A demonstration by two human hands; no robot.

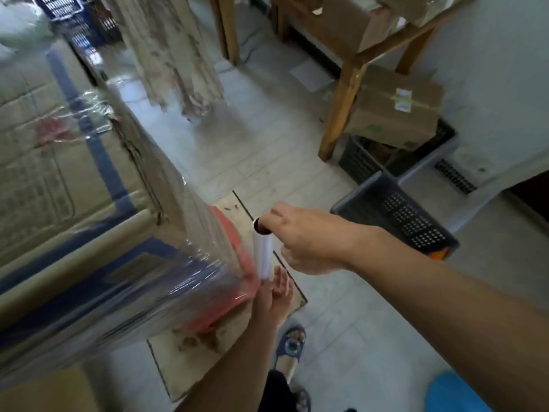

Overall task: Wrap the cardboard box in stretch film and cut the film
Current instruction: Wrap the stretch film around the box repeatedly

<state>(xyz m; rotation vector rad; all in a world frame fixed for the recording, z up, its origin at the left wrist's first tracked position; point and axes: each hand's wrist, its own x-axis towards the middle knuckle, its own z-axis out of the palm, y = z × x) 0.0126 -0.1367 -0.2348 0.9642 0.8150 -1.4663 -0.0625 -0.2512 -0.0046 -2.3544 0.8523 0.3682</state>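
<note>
Tiles floor the room; left hand, right hand grip film roll ends.

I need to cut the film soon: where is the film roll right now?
Head view, lower centre: the film roll stands upright beside the wrapped cardboard box, right hand at its top, left hand below.

Brown cardboard box, blue stripes; white film roll.
</note>
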